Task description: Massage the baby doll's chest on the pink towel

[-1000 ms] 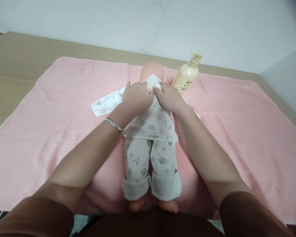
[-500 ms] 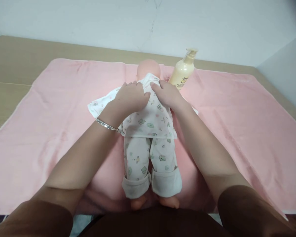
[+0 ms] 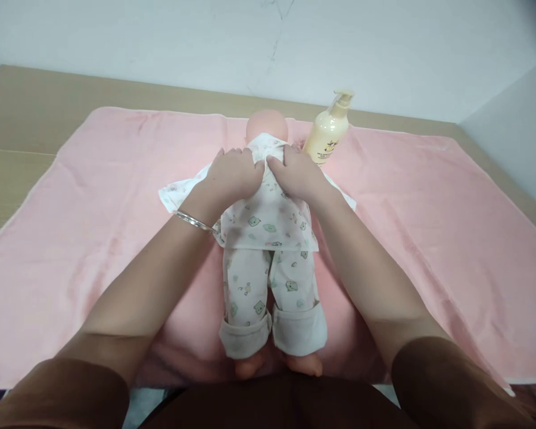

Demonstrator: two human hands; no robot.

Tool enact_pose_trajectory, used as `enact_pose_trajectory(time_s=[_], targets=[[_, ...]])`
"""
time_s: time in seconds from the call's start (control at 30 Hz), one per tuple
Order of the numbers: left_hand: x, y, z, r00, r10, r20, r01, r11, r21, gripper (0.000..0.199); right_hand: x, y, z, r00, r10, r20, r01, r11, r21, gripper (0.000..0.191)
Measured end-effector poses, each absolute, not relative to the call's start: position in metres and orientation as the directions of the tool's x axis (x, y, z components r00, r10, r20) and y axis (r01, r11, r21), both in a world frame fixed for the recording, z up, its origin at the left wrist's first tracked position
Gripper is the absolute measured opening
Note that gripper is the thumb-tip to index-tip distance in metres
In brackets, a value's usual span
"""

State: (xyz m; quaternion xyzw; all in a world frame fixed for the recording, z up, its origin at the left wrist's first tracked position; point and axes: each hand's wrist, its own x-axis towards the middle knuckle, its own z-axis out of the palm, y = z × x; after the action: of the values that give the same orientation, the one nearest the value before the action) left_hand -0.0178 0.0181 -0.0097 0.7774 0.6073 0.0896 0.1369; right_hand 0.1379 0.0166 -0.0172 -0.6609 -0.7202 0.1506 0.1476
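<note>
A baby doll [image 3: 267,126] lies stretched out with its head away from me and its feet toward me; no face shows. It wears a white printed shirt [image 3: 268,229] and matching trousers [image 3: 245,283] with turned-up cuffs. My left hand [image 3: 236,173] is on the upper left of its torso, its fingers curled over the shoulder area. On the opposite side, my right hand [image 3: 298,170] holds the upper torso in the same way. Both thumbs rest on the shirt near the middle, close together, and the cloth creases between them. The fingertips are partly hidden.
Beneath the doll, a pink towel [image 3: 429,238] covers much of the wooden table [image 3: 22,119]. A pale yellow pump bottle [image 3: 328,131] stands tilted in view beside the doll's head, just beyond my right hand. A white wall [image 3: 161,42] rises behind the table.
Both thumbs have moved slightly, the right one toward the middle and the left one back from it. The shirt creases differently near the collar. The doll and bottle appear slightly shifted left in view.
</note>
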Motion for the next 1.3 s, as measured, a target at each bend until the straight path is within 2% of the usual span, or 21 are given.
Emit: enact_pose_trajectory(time_s=[0.1, 0.2, 0.33, 0.47, 0.63, 0.77, 0.87, 0.97, 1.07, 1.17, 1.23, 1.3], targets=[[-0.017, 0.004, 0.010, 0.277, 0.958, -0.077, 0.937, -0.252, 0.242, 0.043, 0.146, 0.027, -0.021, -0.085, 0.996, 0.023, 0.884, 0.086, -0.460, 0.066], [-0.019, 0.006, 0.012, 0.216, 0.968, -0.129, 0.933, -0.166, 0.320, 0.036, 0.144, 0.021, -0.019, -0.125, 0.991, 0.043, 0.906, 0.131, -0.403, 0.059], [-0.027, 0.024, -0.006, 0.219, 0.972, -0.086, 0.886, -0.161, 0.435, 0.054, 0.133, 0.000, -0.009, -0.113, 0.993, 0.026, 0.955, 0.116, -0.273, 0.047], [-0.029, 0.035, -0.020, 0.266, 0.962, -0.054, 0.841, -0.204, 0.501, 0.067, 0.127, -0.009, -0.006, -0.105, 0.994, 0.019, 0.958, 0.106, -0.267, 0.039], [-0.023, 0.019, -0.010, 0.238, 0.970, -0.043, 0.895, -0.202, 0.398, 0.059, 0.133, 0.008, -0.016, -0.104, 0.993, 0.055, 0.928, 0.116, -0.355, 0.054], [-0.020, 0.000, 0.002, 0.290, 0.957, -0.024, 0.921, -0.272, 0.279, 0.039, 0.144, 0.029, -0.021, -0.073, 0.997, -0.038, 0.909, 0.050, -0.414, 0.069], [-0.020, -0.001, 0.003, 0.327, 0.945, -0.019, 0.918, -0.313, 0.242, 0.037, 0.147, 0.036, -0.025, -0.072, 0.997, -0.042, 0.897, 0.046, -0.440, 0.074], [-0.020, 0.006, 0.002, 0.327, 0.944, -0.030, 0.913, -0.308, 0.266, 0.044, 0.143, 0.027, -0.026, -0.037, 0.999, -0.003, 0.930, 0.033, -0.366, 0.072], [-0.022, 0.014, 0.000, 0.300, 0.952, -0.067, 0.916, -0.267, 0.299, 0.053, 0.134, 0.004, -0.017, -0.164, 0.985, 0.046, 0.964, 0.170, -0.207, 0.052], [-0.024, 0.025, -0.009, 0.259, 0.962, -0.089, 0.891, -0.202, 0.406, 0.061, 0.127, -0.018, -0.001, -0.317, 0.948, -0.023, 0.948, 0.316, -0.041, 0.033], [-0.025, 0.032, -0.018, 0.240, 0.969, -0.055, 0.848, -0.182, 0.498, 0.066, 0.124, -0.026, 0.010, -0.310, 0.947, -0.080, 0.950, 0.312, 0.015, 0.030], [-0.024, 0.037, -0.025, 0.224, 0.974, -0.021, 0.829, -0.179, 0.530, 0.068, 0.123, -0.027, 0.017, -0.291, 0.948, -0.130, 0.955, 0.296, 0.026, 0.027]])
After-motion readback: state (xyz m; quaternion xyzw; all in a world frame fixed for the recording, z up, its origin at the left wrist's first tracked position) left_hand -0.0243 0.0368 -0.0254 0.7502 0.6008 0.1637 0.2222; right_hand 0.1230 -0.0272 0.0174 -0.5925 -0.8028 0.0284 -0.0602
